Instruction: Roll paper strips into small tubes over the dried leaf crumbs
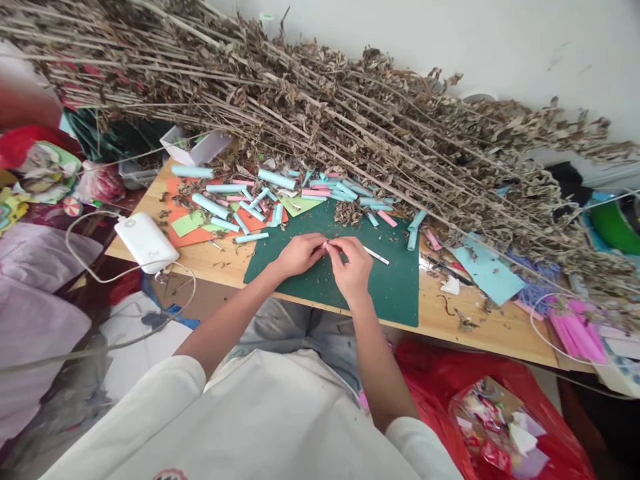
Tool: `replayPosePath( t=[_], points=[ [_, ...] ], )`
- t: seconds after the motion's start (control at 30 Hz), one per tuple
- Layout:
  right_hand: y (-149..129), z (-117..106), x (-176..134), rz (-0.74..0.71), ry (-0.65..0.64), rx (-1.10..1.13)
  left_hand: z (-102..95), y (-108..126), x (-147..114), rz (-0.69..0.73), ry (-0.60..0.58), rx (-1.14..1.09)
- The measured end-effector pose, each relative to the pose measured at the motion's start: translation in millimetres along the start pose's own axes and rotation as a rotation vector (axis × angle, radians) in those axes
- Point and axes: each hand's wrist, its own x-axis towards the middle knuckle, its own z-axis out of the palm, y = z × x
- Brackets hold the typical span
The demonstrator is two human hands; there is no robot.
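My left hand (303, 254) and my right hand (352, 267) meet over the green cutting mat (390, 293). The fingers of both are pinched together around something small and pale, mostly hidden by the fingertips; I cannot make out its kind. A thin white stick (377, 255) lies on the mat just right of my right hand. Beyond my hands sits a small heap of dried leaves (349, 213). Rolled blue paper tubes (277, 179) and pink paper tubes (387, 218) lie scattered behind the mat, some over orange paper (200, 235).
Dried leafy stalks (310, 113) spread across the back of the wooden table (225, 263). A white power bank (147, 242) with a cable is at the left edge. On the right lie blue paper (493, 270) and a black pen (453, 272). A red bag (430, 380) of scraps stands below.
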Motion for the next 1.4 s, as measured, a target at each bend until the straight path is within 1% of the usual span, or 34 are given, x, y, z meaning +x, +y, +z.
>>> replayPosePath(
  t=[0.13, 0.2, 0.27, 0.37, 0.4, 0.47, 0.57, 0.67, 0.8, 0.87, 0.9, 0.93, 1.0, 1.1, 1.17, 1.27, 1.33, 1.4],
  points=[
    [2, -3, -2, -0.071, -0.077, -0.138, -0.1, 1, 0, 0.019, -0.002, 0.007],
    [1, -3, -3, -0.029, -0.071, -0.091, -0.3, 0, 0, 0.033, 0.004, 0.014],
    [-1, -2, -4, 0.108, -0.034, 0.042, -0.6, -1, 0, 0.039, 0.006, 0.025],
    [-5, 3, -3, 0.378, -0.001, 0.272, -0.6, -2, -1, 0.045, 0.008, 0.049],
    [-7, 6, -3, 0.443, -0.005, 0.339, -0.5, -3, -1, 0.047, 0.011, 0.058],
    [-9, 10, -1, 0.508, 0.006, 0.442, -0.4, -3, 0, 0.046, 0.014, 0.065],
    [-10, 13, -1, 0.486, 0.074, 0.47, -0.4, -1, 0, 0.034, 0.003, 0.047],
    [-9, 11, -4, 0.357, 0.102, 0.308, -0.3, 0, 0, 0.018, -0.007, 0.017],
    [-6, 4, -9, 0.075, 0.043, -0.025, 0.3, -1, -1, 0.027, -0.016, -0.003],
    [-5, 2, -9, -0.01, -0.004, -0.133, 0.5, -2, -1, 0.038, -0.012, 0.0],
    [-6, 1, -9, -0.031, -0.03, -0.155, 0.5, -2, -1, 0.037, -0.005, 0.002],
    [-6, 0, -9, -0.031, -0.043, -0.148, 0.6, -2, -1, 0.033, 0.004, 0.005],
    [-7, 0, -9, 0.051, -0.021, -0.044, 0.8, -2, -1, 0.022, 0.013, 0.013],
    [-7, 5, -11, 0.299, 0.053, 0.204, 1.2, -2, 0, 0.018, 0.01, 0.023],
    [-5, 11, -13, 0.425, 0.074, 0.339, 1.2, -2, 0, 0.016, 0.01, 0.027],
    [-3, 19, -12, 0.483, 0.121, 0.446, 0.3, -1, 0, 0.008, 0.006, 0.036],
    [-5, 19, -9, 0.478, 0.141, 0.447, -0.5, 0, 0, 0.004, 0.001, 0.04],
    [-8, 15, -5, 0.439, 0.121, 0.399, -0.8, 1, 0, 0.001, 0.003, 0.03]
  ],
)
